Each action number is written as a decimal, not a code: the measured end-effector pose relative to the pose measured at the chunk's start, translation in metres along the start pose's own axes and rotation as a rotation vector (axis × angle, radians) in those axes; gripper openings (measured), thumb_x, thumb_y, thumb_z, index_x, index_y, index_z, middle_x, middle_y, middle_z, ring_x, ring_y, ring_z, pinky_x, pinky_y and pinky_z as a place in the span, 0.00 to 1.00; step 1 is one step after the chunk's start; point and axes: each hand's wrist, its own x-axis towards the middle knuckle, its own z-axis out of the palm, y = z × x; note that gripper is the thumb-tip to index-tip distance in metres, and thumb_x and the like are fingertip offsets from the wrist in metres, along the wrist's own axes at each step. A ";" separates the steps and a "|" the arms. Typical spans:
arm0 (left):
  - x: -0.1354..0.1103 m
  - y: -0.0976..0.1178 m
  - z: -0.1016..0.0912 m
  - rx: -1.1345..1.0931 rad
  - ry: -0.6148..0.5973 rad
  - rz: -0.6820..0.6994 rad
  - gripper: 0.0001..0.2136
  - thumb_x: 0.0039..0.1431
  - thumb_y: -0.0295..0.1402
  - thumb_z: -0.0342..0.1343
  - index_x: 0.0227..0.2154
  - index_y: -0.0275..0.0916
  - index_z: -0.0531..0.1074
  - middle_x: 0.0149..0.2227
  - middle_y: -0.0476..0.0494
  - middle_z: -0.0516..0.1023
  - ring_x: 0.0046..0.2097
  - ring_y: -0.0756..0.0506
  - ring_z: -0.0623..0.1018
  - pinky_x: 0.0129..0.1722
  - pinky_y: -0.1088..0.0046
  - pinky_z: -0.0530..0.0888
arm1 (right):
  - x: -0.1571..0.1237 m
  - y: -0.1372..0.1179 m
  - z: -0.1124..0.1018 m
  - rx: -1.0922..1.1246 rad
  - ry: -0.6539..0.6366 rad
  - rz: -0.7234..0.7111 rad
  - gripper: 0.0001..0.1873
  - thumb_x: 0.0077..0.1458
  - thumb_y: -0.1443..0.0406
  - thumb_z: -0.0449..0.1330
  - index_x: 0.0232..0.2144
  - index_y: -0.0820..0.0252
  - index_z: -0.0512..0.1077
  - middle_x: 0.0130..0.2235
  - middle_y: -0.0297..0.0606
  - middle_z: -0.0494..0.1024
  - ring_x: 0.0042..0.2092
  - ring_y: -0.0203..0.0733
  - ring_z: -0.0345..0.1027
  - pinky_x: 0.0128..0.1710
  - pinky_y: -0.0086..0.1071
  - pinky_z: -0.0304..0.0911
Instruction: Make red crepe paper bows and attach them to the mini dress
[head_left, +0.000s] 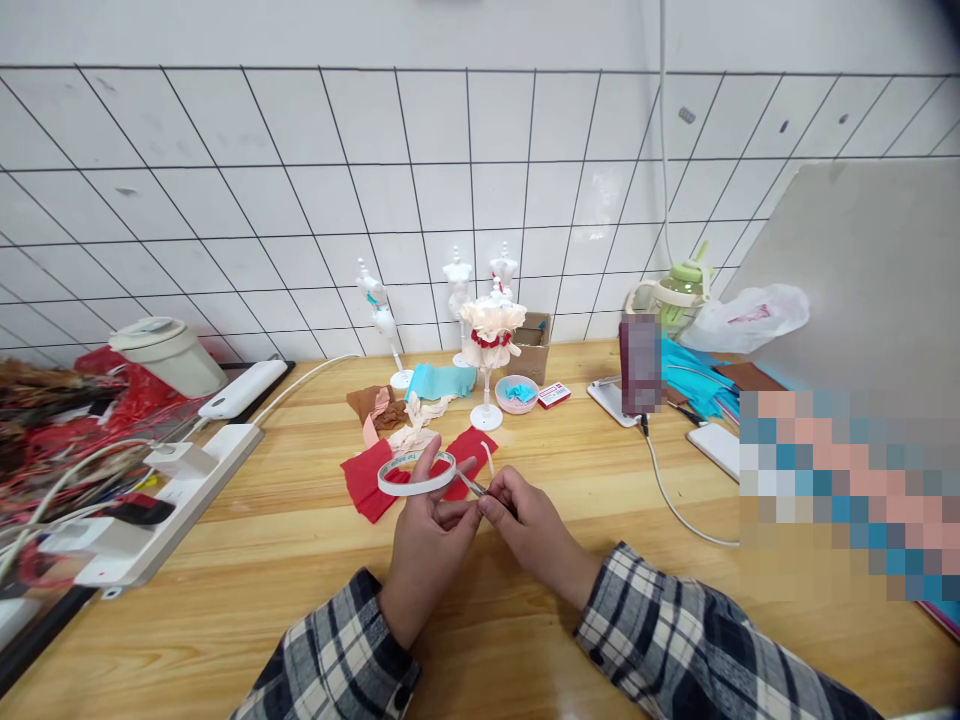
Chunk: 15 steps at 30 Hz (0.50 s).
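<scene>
A roll of white tape point(381, 482) with lettering inside its ring hangs around the raised fingers of my left hand point(429, 560). That hand's thumb and a fingertip pinch together close to my right hand point(529, 520). Between my right thumb and fingers is a small scissors-like metal tool point(475, 487), its handle mostly hidden. A narrow pale strip point(488, 458) sticks up by the tool's tip. Under and behind the roll lie red fabric pieces point(369, 480). Just beyond stands a mini dress form point(487, 385) in a cream ruffled garment with a red band.
More white dress forms point(380, 310), brown, cream and turquoise fabric point(442, 381), a pink bowl point(517, 394) and a cardboard box point(534, 350) stand behind. A power strip point(172, 510) lies left; a phone-like blurred object point(640, 365), cable point(667, 500) and green bottle point(684, 290) are right.
</scene>
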 end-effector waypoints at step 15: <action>0.000 0.001 -0.001 0.031 -0.025 0.008 0.40 0.49 0.31 0.63 0.61 0.47 0.46 0.56 0.32 0.69 0.34 0.45 0.82 0.36 0.70 0.79 | 0.001 -0.002 0.001 0.167 0.002 0.036 0.10 0.56 0.59 0.54 0.27 0.57 0.61 0.23 0.27 0.66 0.25 0.33 0.58 0.24 0.27 0.52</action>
